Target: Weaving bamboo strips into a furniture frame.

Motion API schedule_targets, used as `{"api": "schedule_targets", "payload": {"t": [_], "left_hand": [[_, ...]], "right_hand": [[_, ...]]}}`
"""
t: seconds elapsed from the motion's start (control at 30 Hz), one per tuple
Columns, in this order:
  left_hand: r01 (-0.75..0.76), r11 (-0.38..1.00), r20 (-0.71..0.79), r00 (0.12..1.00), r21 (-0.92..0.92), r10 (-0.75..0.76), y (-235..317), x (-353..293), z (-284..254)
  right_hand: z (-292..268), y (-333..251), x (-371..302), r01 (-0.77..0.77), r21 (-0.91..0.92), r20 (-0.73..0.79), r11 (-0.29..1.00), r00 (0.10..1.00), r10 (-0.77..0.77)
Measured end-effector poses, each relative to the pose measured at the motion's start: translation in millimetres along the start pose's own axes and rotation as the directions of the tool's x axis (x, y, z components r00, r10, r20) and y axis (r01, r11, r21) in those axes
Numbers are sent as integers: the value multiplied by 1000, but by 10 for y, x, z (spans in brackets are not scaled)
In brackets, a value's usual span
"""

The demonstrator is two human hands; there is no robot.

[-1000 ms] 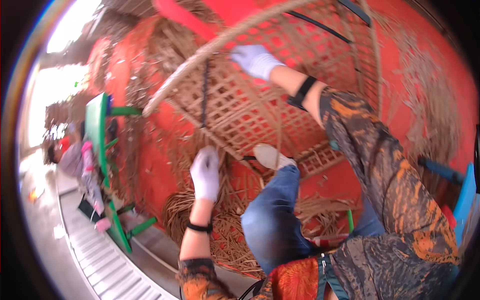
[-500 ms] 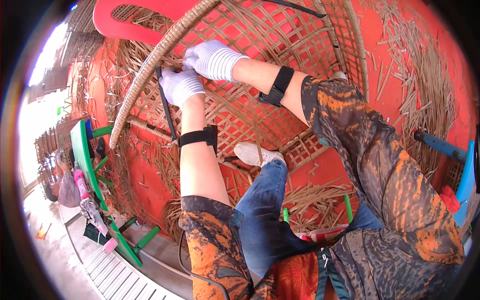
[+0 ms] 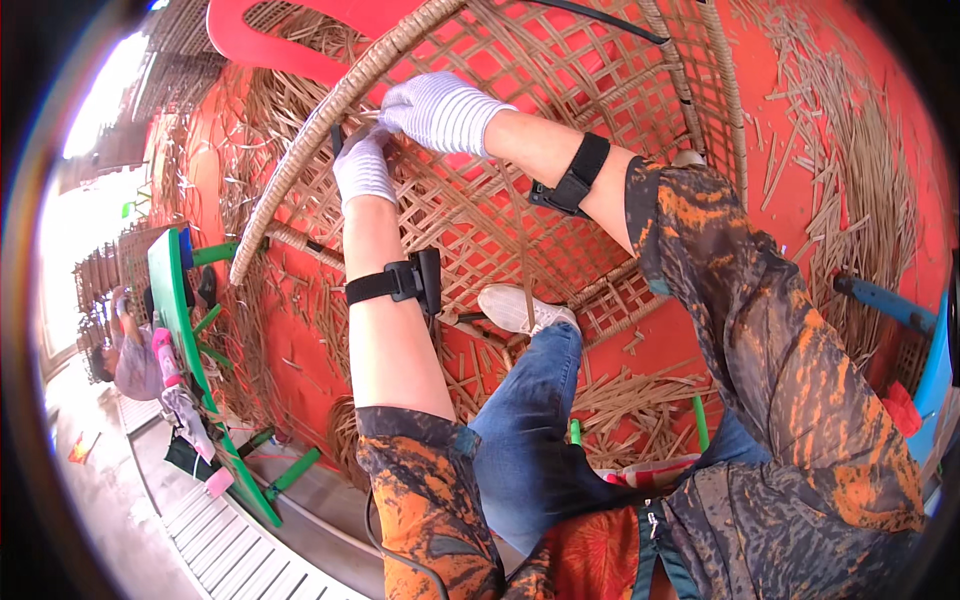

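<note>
Both my hands wear white gloves with grey stripes and meet at the upper left of a woven wicker frame [image 3: 470, 220]. My right hand [image 3: 440, 112] is closed, its fingertips pinching a thin brown wicker strip beside the thick wrapped rim [image 3: 345, 95]. Just below, my left hand [image 3: 365, 165] is closed against the weave; what its fingers grip is hidden. A short black piece shows beside the left fingers. From the lattice a long loose wicker strip [image 3: 522, 240] hangs toward my shoe [image 3: 515, 308].
Loose strips [image 3: 850, 170] lie scattered over the red floor covering [image 3: 770, 190]. A red plastic chair [image 3: 235, 35] stands behind the frame. At left is a green bench [image 3: 180, 310], with another person [image 3: 135, 360] beyond. A blue seat [image 3: 935, 350] stands at right.
My left hand has turned and its wrist moved left, so its forearm now covers most of the black bar. The right hand stays by the rim. The whole view has shifted slightly.
</note>
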State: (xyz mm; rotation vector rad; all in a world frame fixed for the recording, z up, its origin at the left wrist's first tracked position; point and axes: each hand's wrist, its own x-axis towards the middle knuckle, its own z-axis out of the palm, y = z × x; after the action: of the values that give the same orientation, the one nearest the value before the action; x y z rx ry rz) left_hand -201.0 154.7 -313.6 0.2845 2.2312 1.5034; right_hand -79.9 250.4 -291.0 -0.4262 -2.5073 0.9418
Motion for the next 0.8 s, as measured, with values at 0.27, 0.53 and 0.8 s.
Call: {"api": "schedule_targets", "payload": {"t": [0.27, 0.53, 0.8], "left_hand": [[54, 991, 158, 987, -123, -34, -99, 52, -82], [-46, 976, 147, 986, -213, 78, 30, -88, 79], [-382, 689, -60, 849, 615, 524, -49, -17, 392]], "right_hand": [[92, 457, 81, 150, -347, 59, 926, 989, -138], [199, 324, 274, -363, -234, 79, 902, 918, 389], [379, 442, 116, -396, -200, 161, 896, 889, 429]]}}
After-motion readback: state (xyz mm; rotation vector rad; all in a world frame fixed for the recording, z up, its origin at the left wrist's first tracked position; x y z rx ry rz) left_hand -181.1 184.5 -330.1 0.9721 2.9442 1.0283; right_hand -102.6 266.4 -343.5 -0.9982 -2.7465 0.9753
